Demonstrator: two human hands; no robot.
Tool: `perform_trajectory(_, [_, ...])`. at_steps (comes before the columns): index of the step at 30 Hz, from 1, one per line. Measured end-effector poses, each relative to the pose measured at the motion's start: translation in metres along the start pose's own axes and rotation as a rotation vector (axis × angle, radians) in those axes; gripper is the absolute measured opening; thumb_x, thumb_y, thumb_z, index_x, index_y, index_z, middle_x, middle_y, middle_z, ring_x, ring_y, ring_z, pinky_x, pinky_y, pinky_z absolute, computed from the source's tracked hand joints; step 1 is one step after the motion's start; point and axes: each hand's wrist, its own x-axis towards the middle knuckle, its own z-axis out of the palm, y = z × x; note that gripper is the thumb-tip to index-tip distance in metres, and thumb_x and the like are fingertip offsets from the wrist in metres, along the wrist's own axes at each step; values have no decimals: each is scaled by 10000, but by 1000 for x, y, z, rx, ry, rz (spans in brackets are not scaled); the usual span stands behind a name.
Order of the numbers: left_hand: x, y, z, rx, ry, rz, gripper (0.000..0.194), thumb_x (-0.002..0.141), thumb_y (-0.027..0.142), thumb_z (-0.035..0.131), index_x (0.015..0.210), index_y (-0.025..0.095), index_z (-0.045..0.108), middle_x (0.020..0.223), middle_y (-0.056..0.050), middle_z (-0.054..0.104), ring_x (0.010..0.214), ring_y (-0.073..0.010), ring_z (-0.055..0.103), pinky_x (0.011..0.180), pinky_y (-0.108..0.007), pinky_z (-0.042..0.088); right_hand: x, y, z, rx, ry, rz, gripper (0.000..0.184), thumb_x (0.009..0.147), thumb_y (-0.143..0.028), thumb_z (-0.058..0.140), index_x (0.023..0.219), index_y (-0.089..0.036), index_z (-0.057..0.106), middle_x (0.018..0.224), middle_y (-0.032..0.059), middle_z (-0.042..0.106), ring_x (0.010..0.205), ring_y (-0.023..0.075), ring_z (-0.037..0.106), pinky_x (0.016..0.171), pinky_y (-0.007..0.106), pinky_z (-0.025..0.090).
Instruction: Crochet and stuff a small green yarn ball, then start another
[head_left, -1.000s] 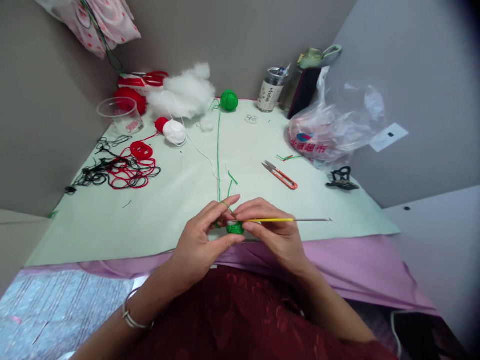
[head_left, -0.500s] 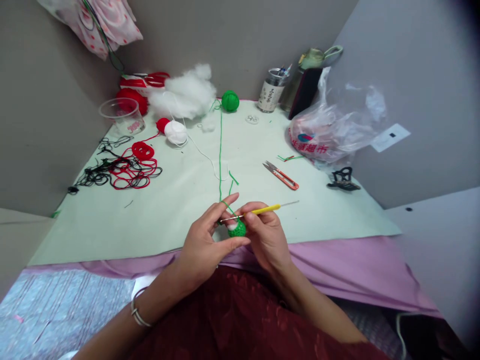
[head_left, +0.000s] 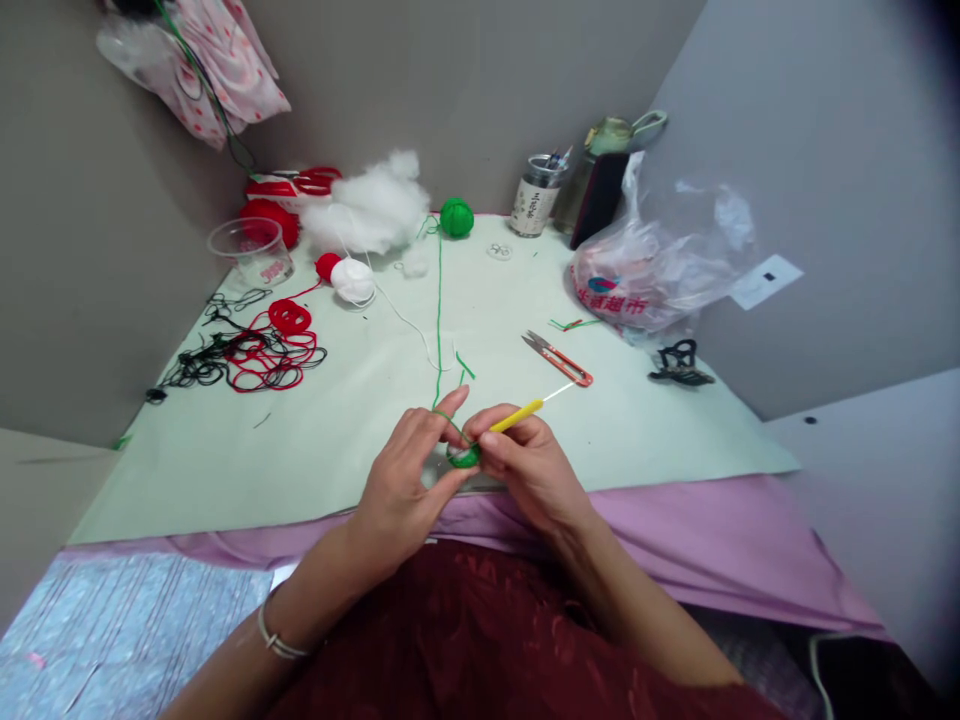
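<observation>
- Left wrist: fitted with a light-coloured bracelet (head_left: 274, 638)
- Left hand (head_left: 401, 478): partly open and curved; the thumb and fingers pinch the small green crocheted piece (head_left: 465, 459) from the left, while one finger stands raised with green yarn running over it
- Right hand (head_left: 538, 468): closed in a pen-like grasp on the yellow-handled crochet hook (head_left: 517, 416); its fingertips meet the right side of the green crocheted piece
- Green crocheted piece: located between both hands, above the front part of the bench (head_left: 337, 450); white material shows in its upper opening
- Crochet hook: inclined, with the bare metal end up and to the right; the working tip is too small to make out at the piece
- Green yarn (head_left: 439, 310): extends from the left hand straight back across the bench to the green yarn ball (head_left: 457, 217)
- Orange-handled snips (head_left: 559, 358): lie beyond the right hand, blades directed away and to the left
- Red and black yarn tangle (head_left: 255, 355): lies at the left of the bench, well apart from the hands
- White stuffing (head_left: 367, 210): heaped at the rear, left of the green yarn ball
</observation>
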Motion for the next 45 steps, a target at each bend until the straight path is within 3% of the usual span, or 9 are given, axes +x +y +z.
perform_trajectory(3, [1,5,-10,-124,-114,-66,666,921,207,770,1537,305,536,1090,-30,714,1076,-198,671,1037,-322,519,3,-6,-2,123,-62,85,268,741,-405,914,814,-203,755,616,-54,552,475,49,329,422,175,268])
perform_trajectory(7, [5,12,-24,-284,-227,-192,471,1038,308,616,1506,273,591,1179,-70,713,1119,-189,672,1064,-327,515,5,-15,-7,183,-130,81,237,776,-368,894,817,-197,734,732,-26,640,493,36,391,425,151,327])
perform_trajectory(10, [10,14,-31,-322,-335,-269,448,1081,361,515,1513,276,595,1305,-93,698,1253,-211,645,1116,-354,501,7,-21,-11,164,-171,82,251,784,-373,890,820,-186,726,743,-22,639,513,42,418,440,151,358])
perform_trajectory(16, [18,11,-30,-396,-466,-436,514,1084,444,488,1569,281,537,1540,-76,624,1531,-252,457,1301,-456,310,8,-21,-14,86,-228,59,250,815,-372,869,818,-173,718,761,-8,652,563,62,503,504,177,418])
perform_trajectory(22, [16,1,-15,-692,-434,-548,601,1023,358,618,1596,230,491,1323,-122,756,1046,-225,760,1028,-424,586,8,-15,-11,-9,-266,-21,204,869,-362,822,868,-174,742,736,-13,659,566,75,516,558,218,433])
perform_trajectory(27, [19,1,-20,-697,-436,-570,527,1009,333,636,1527,243,586,1354,-114,738,1055,-223,754,1036,-417,575,11,-21,-11,-29,-309,42,208,880,-374,808,886,-180,734,732,-25,646,542,65,474,499,200,380])
perform_trajectory(31, [24,1,-26,-659,-436,-544,481,994,332,660,1464,225,650,1291,-106,767,1139,-236,731,1083,-415,540,12,-25,-7,-22,-310,76,243,918,-415,766,893,-179,714,693,-38,633,524,62,472,541,213,447])
perform_trajectory(39, [25,-6,-10,-451,-266,-449,405,915,239,665,1307,169,740,1120,-83,799,995,-200,720,999,-367,556,11,-8,11,-75,-51,30,343,879,-502,760,826,-176,669,673,-33,621,491,52,479,440,175,336])
perform_trajectory(45, [22,-10,1,-229,-186,-387,294,904,232,664,1168,194,787,1115,-78,806,1044,-227,731,1008,-362,548,4,4,21,-64,104,25,356,828,-506,778,779,-186,631,650,-37,594,465,57,431,412,186,291])
